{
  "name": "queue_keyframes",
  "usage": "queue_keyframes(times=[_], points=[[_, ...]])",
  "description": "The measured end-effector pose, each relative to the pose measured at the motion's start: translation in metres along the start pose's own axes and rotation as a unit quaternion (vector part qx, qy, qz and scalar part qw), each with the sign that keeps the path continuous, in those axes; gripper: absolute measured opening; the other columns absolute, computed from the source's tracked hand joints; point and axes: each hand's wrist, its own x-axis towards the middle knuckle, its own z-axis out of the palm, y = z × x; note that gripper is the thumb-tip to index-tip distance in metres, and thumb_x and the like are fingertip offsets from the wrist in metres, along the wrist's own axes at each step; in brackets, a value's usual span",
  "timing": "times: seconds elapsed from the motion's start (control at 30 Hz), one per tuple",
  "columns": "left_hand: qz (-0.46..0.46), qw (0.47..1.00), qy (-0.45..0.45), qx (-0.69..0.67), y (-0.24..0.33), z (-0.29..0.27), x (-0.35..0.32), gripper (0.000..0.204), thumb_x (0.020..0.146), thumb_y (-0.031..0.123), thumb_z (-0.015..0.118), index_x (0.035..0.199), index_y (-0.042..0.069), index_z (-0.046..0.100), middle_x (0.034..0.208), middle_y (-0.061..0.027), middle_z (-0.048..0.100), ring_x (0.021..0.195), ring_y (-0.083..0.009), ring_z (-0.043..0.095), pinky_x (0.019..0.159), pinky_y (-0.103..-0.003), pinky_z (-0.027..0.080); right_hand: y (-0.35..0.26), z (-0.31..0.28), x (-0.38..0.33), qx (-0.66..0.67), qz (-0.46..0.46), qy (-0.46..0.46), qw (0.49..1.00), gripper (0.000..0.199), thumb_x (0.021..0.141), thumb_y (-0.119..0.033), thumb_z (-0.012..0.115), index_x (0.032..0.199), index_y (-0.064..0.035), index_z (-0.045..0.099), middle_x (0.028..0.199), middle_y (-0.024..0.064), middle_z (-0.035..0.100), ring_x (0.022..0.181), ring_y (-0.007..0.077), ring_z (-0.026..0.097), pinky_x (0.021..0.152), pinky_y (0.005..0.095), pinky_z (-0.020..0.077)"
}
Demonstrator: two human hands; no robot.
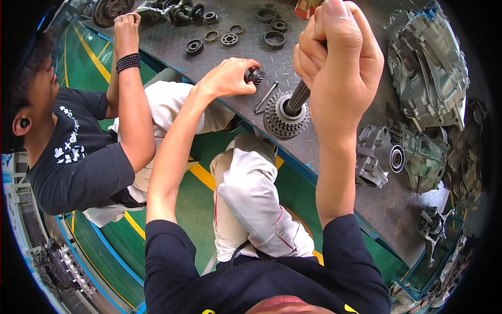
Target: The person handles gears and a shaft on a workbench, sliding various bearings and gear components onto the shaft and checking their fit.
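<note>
Bright, fairly even light fills the scene, with only soft shadows. A pale glare whitens the metal table toward its right end. The central gears look crisp; fisheye distortion curves straight edges near the black, softer rim.

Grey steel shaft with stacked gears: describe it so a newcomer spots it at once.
Find the grey patterned metal bench. Near its edge, the wearer's right hand grips the grey steel shaft with stacked gears. Unlike the loose metal rings beyond, its gears surround a long ridged bar.
</note>
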Motion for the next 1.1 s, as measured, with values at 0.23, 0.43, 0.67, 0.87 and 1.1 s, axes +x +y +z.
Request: queue_keyframes(times=[0.23, 0.43, 0.67, 0.87, 1.1], points=[[0.038, 0.997, 0.06, -0.003, 0.0, 0.0, -0.003, 0.042, 0.08, 0.015, 0.068, 0.119, 0.0, 0.071, 0.112, -0.021, 0.074, 0.101, -0.038, 0.073, 0.092, -0.042, 0.058, 0.0, 0.0, -0.002, -0.002, -0.019, -0.018, 1.0, 0.026, 0.11, -0.018, 0.058, 0.087, -0.006, 0.053, 0.066, -0.0046, 0.048, 0.051, 0.001, 0.036, 0.046, 0.0214, 0.0274], [0.084, 0.991, 0.074, 0.078, -0.013, 0.008, -0.003, 0.033, 0.084, 0.009, 0.067, 0.116, 0.0, 0.068, 0.124, -0.0168, 0.068, 0.097, -0.0376, 0.071, 0.087, -0.044, 0.059, -0.003, 0.0, -0.003, 0.003, 0.004, -0.008, 1.0, 0.027, 0.11, -0.018, 0.057, 0.086, -0.0067, 0.052, 0.065, -0.0049, 0.046, 0.051, 0.001, 0.035, 0.045, 0.0217, 0.026], [0.057, 0.991, 0.112, 0.052, -0.023, 0.022, -0.013, 0.034, 0.085, 0.011, 0.069, 0.117, 0.001, 0.066, 0.121, -0.017, 0.067, 0.109, -0.0389, 0.067, 0.096, -0.044, 0.055, -0.002, 0.002, -0.005, -0.02, -0.015, -0.005, 1.0, 0.028, 0.11, -0.018, 0.056, 0.086, -0.0069, 0.05, 0.064, -0.0051, 0.044, 0.05, 0.0012, 0.034, 0.044, 0.0217, 0.0251], [0.04, 0.989, 0.015, 0.144, -0.013, 0.025, -0.041, 0.056, 0.081, 0.023, 0.08, 0.132, 0.006, 0.065, 0.131, -0.0151, 0.063, 0.117, -0.036, 0.061, 0.106, -0.042, 0.05, -0.006, 0.007, -0.001, -0.05, -0.03, 0.0, 0.998, 0.035, 0.11, -0.023, 0.054, 0.08, -0.0068, 0.046, 0.065, -0.0026, 0.038, 0.049, 0.0033, 0.028, 0.043, 0.0234, 0.0242], [0.018, 0.99, 0.089, 0.111, 0.0, 0.015, -0.053, 0.054, 0.079, 0.019, 0.08, 0.129, 0.003, 0.066, 0.122, -0.0171, 0.065, 0.108, -0.0377, 0.067, 0.099, -0.042, 0.055, -0.009, -0.005, 0.002, -0.078, -0.01, -0.045, 0.996, 0.038, 0.112, -0.027, 0.047, 0.08, -0.008, 0.042, 0.064, -0.0014, 0.034, 0.05, 0.0051, 0.025, 0.046, 0.0241, 0.0244]])
